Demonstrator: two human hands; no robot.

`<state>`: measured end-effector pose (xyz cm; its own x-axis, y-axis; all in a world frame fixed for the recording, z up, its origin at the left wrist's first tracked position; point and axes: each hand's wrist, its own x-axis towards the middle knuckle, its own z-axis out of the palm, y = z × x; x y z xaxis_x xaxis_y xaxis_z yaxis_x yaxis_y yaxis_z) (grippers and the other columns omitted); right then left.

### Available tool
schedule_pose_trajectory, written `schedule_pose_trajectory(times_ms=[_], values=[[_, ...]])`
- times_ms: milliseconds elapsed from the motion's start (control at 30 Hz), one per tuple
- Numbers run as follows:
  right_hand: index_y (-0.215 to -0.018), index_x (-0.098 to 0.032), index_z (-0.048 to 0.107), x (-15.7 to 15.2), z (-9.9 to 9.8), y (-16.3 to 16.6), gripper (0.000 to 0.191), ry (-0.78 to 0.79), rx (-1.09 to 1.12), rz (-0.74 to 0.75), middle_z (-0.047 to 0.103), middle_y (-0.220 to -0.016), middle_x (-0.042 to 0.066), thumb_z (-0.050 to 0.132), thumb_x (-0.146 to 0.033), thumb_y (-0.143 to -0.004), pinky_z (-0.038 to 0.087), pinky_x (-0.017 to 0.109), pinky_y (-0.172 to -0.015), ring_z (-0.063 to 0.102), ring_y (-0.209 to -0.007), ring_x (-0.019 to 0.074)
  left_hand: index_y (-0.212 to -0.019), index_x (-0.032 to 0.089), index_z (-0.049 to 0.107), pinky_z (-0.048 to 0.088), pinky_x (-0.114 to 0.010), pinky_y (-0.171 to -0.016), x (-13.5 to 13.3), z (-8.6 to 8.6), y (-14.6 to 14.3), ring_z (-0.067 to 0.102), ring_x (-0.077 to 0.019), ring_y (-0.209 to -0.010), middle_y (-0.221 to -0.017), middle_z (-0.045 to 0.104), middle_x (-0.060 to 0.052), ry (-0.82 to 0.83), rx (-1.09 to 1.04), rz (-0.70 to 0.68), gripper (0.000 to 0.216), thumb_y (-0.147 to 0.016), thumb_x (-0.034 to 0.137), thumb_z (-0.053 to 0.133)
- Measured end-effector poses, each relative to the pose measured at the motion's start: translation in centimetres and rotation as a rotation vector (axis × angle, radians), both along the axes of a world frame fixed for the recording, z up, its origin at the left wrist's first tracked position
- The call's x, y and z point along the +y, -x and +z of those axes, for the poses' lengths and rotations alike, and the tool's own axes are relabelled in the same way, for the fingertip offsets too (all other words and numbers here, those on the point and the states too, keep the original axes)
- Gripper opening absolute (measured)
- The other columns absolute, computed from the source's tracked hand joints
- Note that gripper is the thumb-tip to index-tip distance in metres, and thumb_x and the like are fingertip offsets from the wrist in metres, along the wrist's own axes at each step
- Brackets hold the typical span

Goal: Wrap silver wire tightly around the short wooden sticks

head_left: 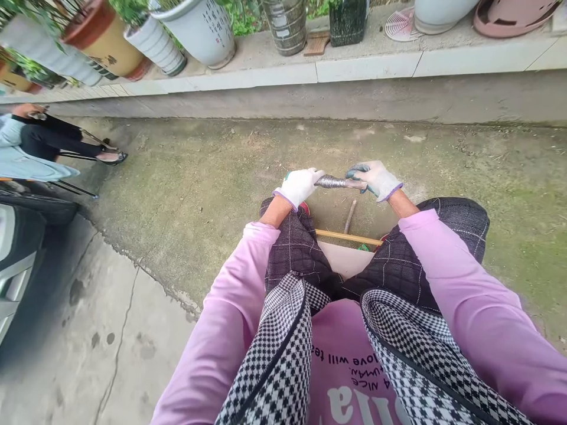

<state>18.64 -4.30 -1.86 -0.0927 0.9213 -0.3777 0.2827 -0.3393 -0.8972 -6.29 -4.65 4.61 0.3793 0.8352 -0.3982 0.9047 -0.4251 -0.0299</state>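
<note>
An outdoor yard of worn, moss-stained concrete stretches in front of the seated person, bordered at the back by a raised ledge that carries a row of planters: a white pot, a ribbed white pot, a tan and red pot and a dark green container. A pink basin lies overturned at the right end of the ledge.

The person wears pink sleeves, a checked vest and quilted dark trousers, with knees spread. Both hands are in white work gloves and are held out just beyond the knees. The left hand is clenched around one end of a slim silvery-grey rod-like object, which lies roughly level between the hands. The right hand grips the other end, its fingers curled over it. What the object is cannot be told for certain.

On the ground between the legs a pale wooden stick lies crosswise, and a shorter brownish stick lies just beyond it, pointing away.

At the far left another person's legs in dark trousers stretch over the ground, well apart from the hands.
</note>
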Motion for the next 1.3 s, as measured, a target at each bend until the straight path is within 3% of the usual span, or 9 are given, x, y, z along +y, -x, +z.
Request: schedule_pose_trajectory(times_ms=[133,333,467,567,667,800,1000,1200,1300], values=[[-0.09,-0.018,0.086,-0.9,0.4,2.2,0.003,0.052,-0.028,0.066,0.074,-0.068,0.003,0.086,-0.019,-0.093,0.053,0.025,-0.053,0.062,-0.057,0.0154,-0.168,0.027,0.076,0.06,-0.034,-0.108,0.3,0.1,0.4,0.084,-0.0296,-0.134,-0.153,0.084,-0.015,-0.034,-0.046,0.121,0.056,-0.118,0.018,0.053],[-0.089,-0.02,0.087,-3.0,1.5,2.9,0.015,-0.066,-0.132,0.245,0.079,-0.076,0.001,0.079,-0.022,-0.102,0.052,0.022,-0.056,0.065,-0.06,0.0131,-0.163,0.024,0.078,0.062,-0.038,-0.104,0.9,-0.6,1.1,0.085,-0.0332,-0.132,-0.139,0.087,-0.018,-0.064,0.003,0.214,0.052,-0.123,0.022,0.046],[-0.096,-0.019,0.091,-3.2,1.3,1.3,0.012,-0.085,-0.066,0.22,0.082,-0.079,0.003,0.081,-0.025,-0.098,0.055,0.022,-0.058,0.071,-0.064,0.0156,-0.16,0.021,0.08,0.062,-0.037,-0.1,0.8,-1.1,1.0,0.086,-0.0328,-0.127,-0.135,0.087,-0.02,-0.009,0.106,0.093,0.051,-0.121,0.016,0.047],[-0.097,-0.018,0.092,-2.3,0.8,-0.2,0.013,-0.092,-0.045,0.108,0.083,-0.079,0.003,0.08,-0.022,-0.093,0.054,0.023,-0.057,0.07,-0.063,0.0164,-0.156,0.021,0.081,0.061,-0.037,-0.097,0.4,-1.4,0.7,0.087,-0.0336,-0.126,-0.131,0.087,-0.02,0.034,0.145,-0.062,0.05,-0.12,0.014,0.048],[-0.091,-0.017,0.089,-1.0,0.2,-1.1,0.011,-0.096,-0.015,-0.007,0.081,-0.077,0.003,0.079,-0.017,-0.088,0.053,0.023,-0.058,0.069,-0.064,0.0159,-0.16,0.026,0.08,0.061,-0.037,-0.093,0.1,-1.2,0.4,0.087,-0.0323,-0.122,-0.133,0.086,-0.018,0.028,0.129,-0.106,0.052,-0.12,0.017,0.047],[-0.083,-0.017,0.085,0.0,-0.5,-0.7,0.004,-0.082,0.087,-0.064,0.08,-0.076,0.003,0.082,-0.014,-0.084,0.056,0.024,-0.062,0.069,-0.065,0.0155,-0.166,0.03,0.076,0.062,-0.036,-0.097,-0.1,-0.3,0.1,0.086,-0.0297,-0.127,-0.148,0.084,-0.014,-0.01,0.058,-0.05,0.053,-0.121,0.02,0.049],[-0.085,-0.017,0.083,-1.1,-0.6,2.5,0.009,0.071,0.122,0.038,0.075,-0.067,0.002,0.09,-0.014,-0.088,0.051,0.023,-0.05,0.059,-0.052,0.0128,-0.166,0.029,0.076,0.063,-0.038,-0.101,0.2,0.2,0.4,0.086,-0.0318,-0.13,-0.151,0.084,-0.015,-0.057,-0.002,0.085,0.053,-0.122,0.022,0.049],[-0.091,-0.019,0.087,-2.3,-0.2,3.6,0.017,-0.064,-0.093,0.195,0.085,-0.082,0.003,0.076,-0.014,-0.103,0.056,0.019,-0.061,0.07,-0.066,0.0128,-0.161,0.027,0.079,0.063,-0.034,-0.104,1.0,-0.4,1.1,0.086,-0.0289,-0.129,-0.145,0.087,-0.016,-0.088,0.014,0.219,0.049,-0.123,0.023,0.048],[-0.103,-0.019,0.092,-2.4,-0.2,2.8,0.017,-0.094,-0.124,0.245,0.089,-0.09,0.006,0.075,-0.021,-0.105,0.06,0.022,-0.067,0.077,-0.072,0.0159,-0.162,0.025,0.079,0.063,-0.034,-0.103,1.2,-0.6,1.3,0.086,-0.0298,-0.13,-0.14,0.088,-0.018,-0.069,0.053,0.227,0.051,-0.123,0.02,0.046]])
